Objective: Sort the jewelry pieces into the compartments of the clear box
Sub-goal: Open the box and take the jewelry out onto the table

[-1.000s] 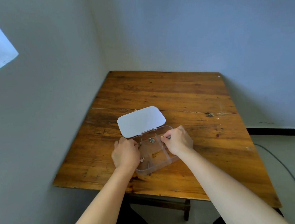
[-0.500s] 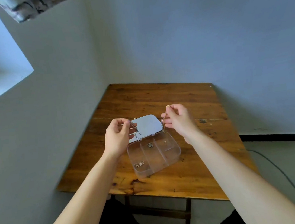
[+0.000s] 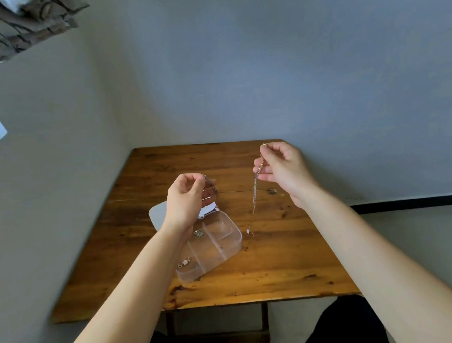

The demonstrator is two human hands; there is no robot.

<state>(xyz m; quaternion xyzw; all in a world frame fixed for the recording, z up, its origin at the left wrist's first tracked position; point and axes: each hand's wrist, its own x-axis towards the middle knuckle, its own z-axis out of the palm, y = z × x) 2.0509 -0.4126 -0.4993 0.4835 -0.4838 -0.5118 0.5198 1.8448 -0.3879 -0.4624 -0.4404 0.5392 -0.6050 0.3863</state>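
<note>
Gold chain point(image 3: 256, 193) now dangles from my right hand point(image 3: 282, 169), pinched and lifted well above the clear box point(image 3: 213, 243); my left hand point(image 3: 186, 201) has risen too, gripping thin silver pieces point(image 3: 210, 185). Both were down at the compartments a second ago, so I judge placing comes next.

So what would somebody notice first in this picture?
Probably the thin chain dangling from the right hand, raised above the wooden table. Next, the left hand pinching another metal piece over the open clear box, where small charms lie.
</note>
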